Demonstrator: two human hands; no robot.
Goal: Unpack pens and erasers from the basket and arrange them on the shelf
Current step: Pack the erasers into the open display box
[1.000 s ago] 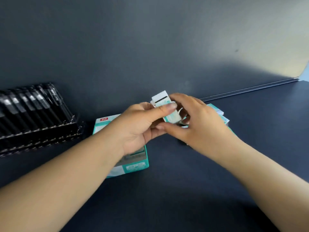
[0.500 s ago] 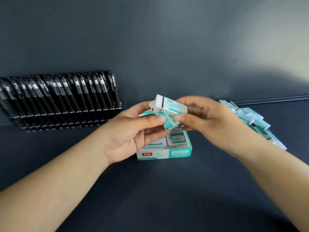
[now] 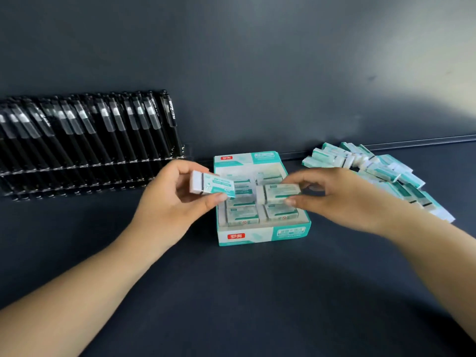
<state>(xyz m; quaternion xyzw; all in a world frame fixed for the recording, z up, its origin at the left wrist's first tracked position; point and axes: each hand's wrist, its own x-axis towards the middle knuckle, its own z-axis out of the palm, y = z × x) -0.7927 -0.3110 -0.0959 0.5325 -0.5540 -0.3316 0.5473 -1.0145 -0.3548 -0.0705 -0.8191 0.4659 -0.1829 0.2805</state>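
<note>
each hand's fingers (image 3: 219,196) pinch one white, teal-sleeved eraser (image 3: 212,186) over the box (image 3: 262,234).

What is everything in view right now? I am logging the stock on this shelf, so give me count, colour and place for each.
Eraser box: one, teal and white, open, centre of the shelf, erasers still packed inside.
Loose erasers: a pile, too many to count, white in teal sleeves, right of the box.
Held erasers: two, same kind; one left of the box, one over it.
Pens: one long row, black with clear caps, leaning on the back wall at left.
Shelf: dark blue-grey surface and back wall.
Left hand: pinches one eraser.
Right hand: pinches the other.
</note>
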